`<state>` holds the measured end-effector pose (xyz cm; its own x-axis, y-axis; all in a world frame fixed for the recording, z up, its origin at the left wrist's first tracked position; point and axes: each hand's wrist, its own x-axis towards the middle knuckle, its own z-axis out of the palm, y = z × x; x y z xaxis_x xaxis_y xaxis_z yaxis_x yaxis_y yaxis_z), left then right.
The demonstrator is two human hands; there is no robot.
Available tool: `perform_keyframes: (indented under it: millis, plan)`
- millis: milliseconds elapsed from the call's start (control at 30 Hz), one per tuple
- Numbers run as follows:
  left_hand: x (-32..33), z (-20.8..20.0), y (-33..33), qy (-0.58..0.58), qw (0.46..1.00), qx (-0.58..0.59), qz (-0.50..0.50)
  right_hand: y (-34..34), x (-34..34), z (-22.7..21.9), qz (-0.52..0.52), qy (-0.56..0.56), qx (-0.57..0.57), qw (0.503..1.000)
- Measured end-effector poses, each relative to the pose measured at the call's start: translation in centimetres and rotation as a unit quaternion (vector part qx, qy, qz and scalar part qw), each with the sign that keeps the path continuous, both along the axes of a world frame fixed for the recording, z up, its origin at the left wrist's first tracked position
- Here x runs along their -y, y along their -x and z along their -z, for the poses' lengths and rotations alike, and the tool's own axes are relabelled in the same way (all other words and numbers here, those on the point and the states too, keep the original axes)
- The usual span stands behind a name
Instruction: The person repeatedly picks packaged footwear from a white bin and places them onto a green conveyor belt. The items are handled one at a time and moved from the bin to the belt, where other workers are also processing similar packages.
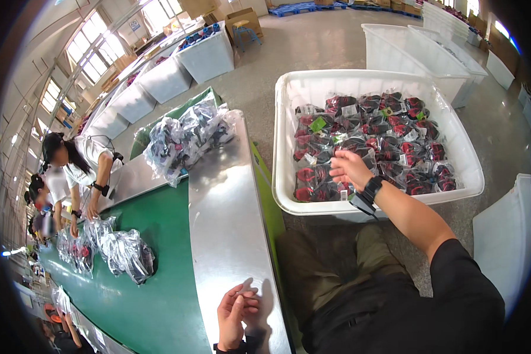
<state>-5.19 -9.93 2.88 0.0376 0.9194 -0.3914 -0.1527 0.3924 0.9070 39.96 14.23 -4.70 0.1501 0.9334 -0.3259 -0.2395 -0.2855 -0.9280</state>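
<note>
My right hand hovers over the near left part of a large white plastic bin, its fingers stretched out and nothing in them. Below it, packed in rows, lie several clear plastic bags of red and black items that look like shoes. A few bags carry green or white tags. My left hand is above the bare metal border of the work table, fingers loosely curled and apart, with no object visible in it. Dark bands circle both wrists.
A green conveyor surface carries clear-bagged items, where a co-worker reaches in from the left. More bagged items are heaped at the table's far corner. White bins stand behind, another at right.
</note>
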Motion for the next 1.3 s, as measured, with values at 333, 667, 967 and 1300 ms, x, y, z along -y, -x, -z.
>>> perform_keyframes:
  millis: [333, 667, 967, 1300]
  plan:
    - [-4.7, -2.9, 6.0, -0.022, 0.990, -0.135, -0.037, -2.2, 6.8, 5.0, -0.108, -0.165, 0.317, 0.928]
    - [-12.1, 2.2, 21.1, -0.110, 0.894, -0.362, -0.239, -0.2, 8.1, 5.4, -0.039, -0.126, 0.417, 0.900]
    - [-16.4, 4.9, 33.6, -0.030, 0.830, -0.344, -0.438, 1.6, 8.3, 3.5, -0.024, -0.129, 0.463, 0.876]
    - [-16.0, 5.1, 28.6, 0.047, 0.922, -0.231, -0.307, 2.0, 8.4, 2.5, -0.031, -0.154, 0.490, 0.857]
